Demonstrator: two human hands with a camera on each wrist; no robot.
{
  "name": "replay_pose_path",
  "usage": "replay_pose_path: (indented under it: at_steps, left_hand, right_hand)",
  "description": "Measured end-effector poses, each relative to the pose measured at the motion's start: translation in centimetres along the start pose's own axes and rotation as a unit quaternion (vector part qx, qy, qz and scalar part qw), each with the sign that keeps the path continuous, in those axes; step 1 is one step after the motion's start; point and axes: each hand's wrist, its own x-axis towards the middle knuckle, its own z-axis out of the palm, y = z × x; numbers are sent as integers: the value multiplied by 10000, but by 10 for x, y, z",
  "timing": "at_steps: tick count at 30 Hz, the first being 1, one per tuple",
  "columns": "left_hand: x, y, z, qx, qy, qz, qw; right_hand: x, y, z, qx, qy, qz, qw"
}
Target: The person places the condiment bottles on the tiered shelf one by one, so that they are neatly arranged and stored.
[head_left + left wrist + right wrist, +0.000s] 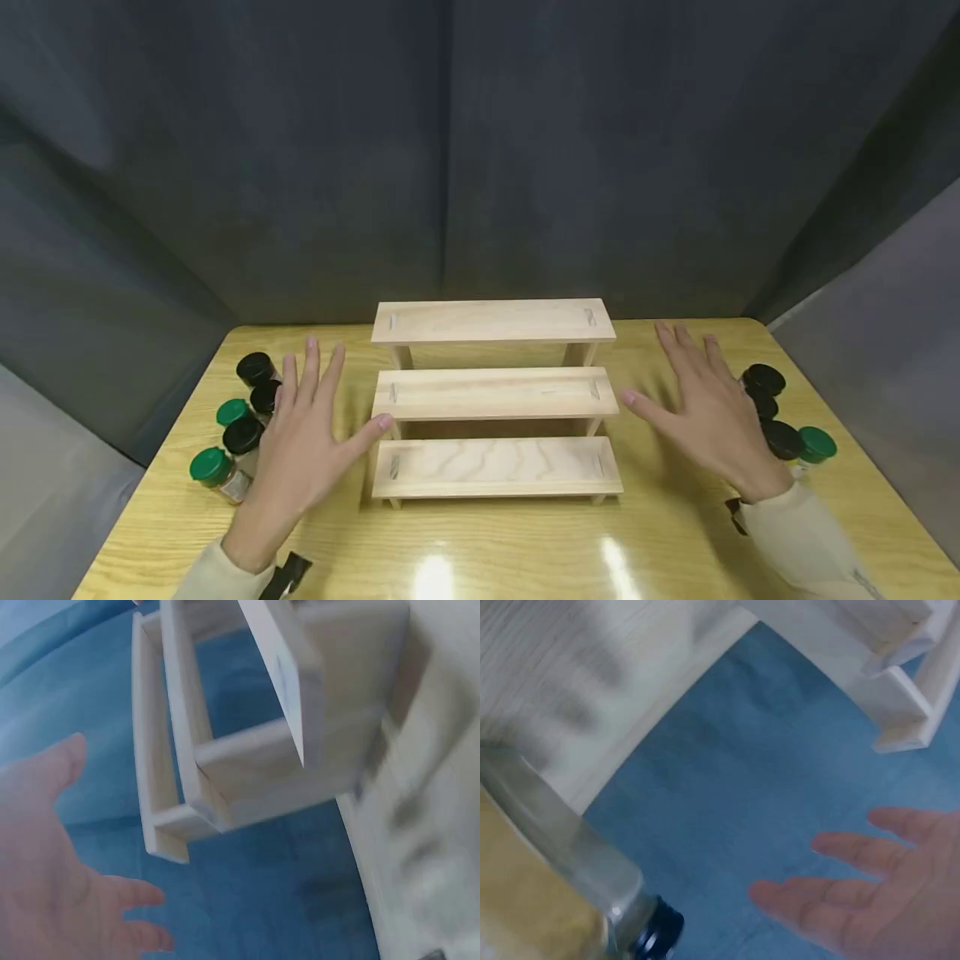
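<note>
A three-step pale wooden rack [495,393] stands in the middle of the yellow wood-grain table [480,550], all its shelves bare. My left hand [303,433] hovers flat just left of the rack, fingers spread, thumb near the middle step's left end. My right hand [701,408] hovers flat just right of it, fingers straight, holding nothing. Spice jars with black and green lids lie left [238,417] and right [783,417] of the hands. The left wrist view shows the rack [225,742] and my open palm [52,877]; the right wrist view shows a jar [570,885] beside my open hand [870,892].
Dark grey curtains [480,150] enclose the table at the back and sides. Bare tabletop stretches in front of the rack toward me. The jar clusters sit near the table's left and right edges.
</note>
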Motion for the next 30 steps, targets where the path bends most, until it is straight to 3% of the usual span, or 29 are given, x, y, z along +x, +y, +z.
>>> replay_pose_path:
  at_steps: [7,13,18,23,30]
  left_hand:
    - [-34,13,6,-644,-414,-134,9970]
    - [-51,16,11,-1338,-724,-458,9873]
    - [-57,6,19,-2017,-984,-938,9700]
    - [-57,-5,28,-2482,-1335,-1468,9482]
    - [-53,-9,42,-3022,-1450,-1688,9269]
  right_hand:
    - [-30,-3,-17,313,474,-172,9982]
    - [-54,1,-31,762,1005,-202,9918]
    - [-69,17,-39,887,1656,-325,9816]
    - [-84,32,-40,865,1922,39,9775]
    - [-105,48,-35,667,2119,543,9735]
